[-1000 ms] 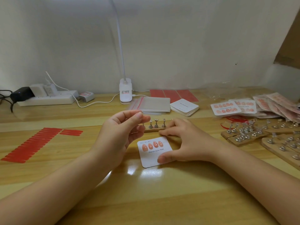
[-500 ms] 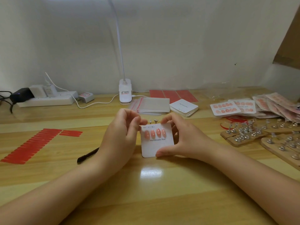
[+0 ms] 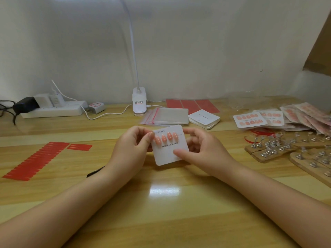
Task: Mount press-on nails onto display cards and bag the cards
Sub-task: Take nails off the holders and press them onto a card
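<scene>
The card (image 3: 168, 149) sits between the left hand (image 3: 133, 147) and right hand (image 3: 202, 151), above the table (image 3: 161, 203). Behind the hands lie bags (image 3: 170, 116), a card stack (image 3: 204, 119) and a lamp (image 3: 139, 102). Strips (image 3: 35, 161) lie left of the left hand; stands (image 3: 272, 149) lie right of the right hand.

1. The display card (image 3: 168, 149), white and square with rounded corners, is tilted up facing the camera, just in front of the bag stack, its lower edge low over the wood.
2. Four coral press-on nails (image 3: 166, 137) sit in a row across the card's upper half, above the print "Handmade Nail".
3. The bag stack (image 3: 170, 118), clear with red strips, lies flat.
4. Blank cards (image 3: 204, 119) are piled just right of the bag stack.
5. Finished cards (image 3: 249, 120) lie well right of the bag stack.
</scene>
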Demonstrator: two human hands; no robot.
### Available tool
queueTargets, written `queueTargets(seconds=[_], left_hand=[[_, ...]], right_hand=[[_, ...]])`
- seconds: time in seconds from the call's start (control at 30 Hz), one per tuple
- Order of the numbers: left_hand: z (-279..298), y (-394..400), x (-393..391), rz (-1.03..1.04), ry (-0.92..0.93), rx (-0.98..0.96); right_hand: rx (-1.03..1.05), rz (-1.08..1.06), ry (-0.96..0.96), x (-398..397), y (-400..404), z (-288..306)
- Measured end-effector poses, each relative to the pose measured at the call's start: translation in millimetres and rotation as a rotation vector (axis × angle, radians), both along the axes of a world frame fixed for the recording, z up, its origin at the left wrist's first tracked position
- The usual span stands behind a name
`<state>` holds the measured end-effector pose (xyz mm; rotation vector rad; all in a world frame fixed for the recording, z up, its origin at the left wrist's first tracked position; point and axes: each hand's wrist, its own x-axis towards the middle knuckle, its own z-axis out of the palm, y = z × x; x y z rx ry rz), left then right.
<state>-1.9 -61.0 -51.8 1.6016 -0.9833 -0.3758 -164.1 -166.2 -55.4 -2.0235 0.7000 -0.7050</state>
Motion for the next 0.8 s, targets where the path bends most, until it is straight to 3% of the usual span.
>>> queueTargets(seconds=[0.13,0.2,0.37,0.8], left_hand=[[2,0,1,0.015,0.072,-0.012],[5,3,-1,0.028,0.015,-0.064],[26,13,-1,0.100,-0.305,-0.308],[47,24,-14,-0.027,-0.500,-0.462]], right_hand=[[0.294,-0.003,-0.173,-1,1,7],[0.371,-0.016,-0.219,0,3,12],[0.438,-0.050,-0.294,2,11,28],[0.524,0.088,-0.372,2,45,52]])
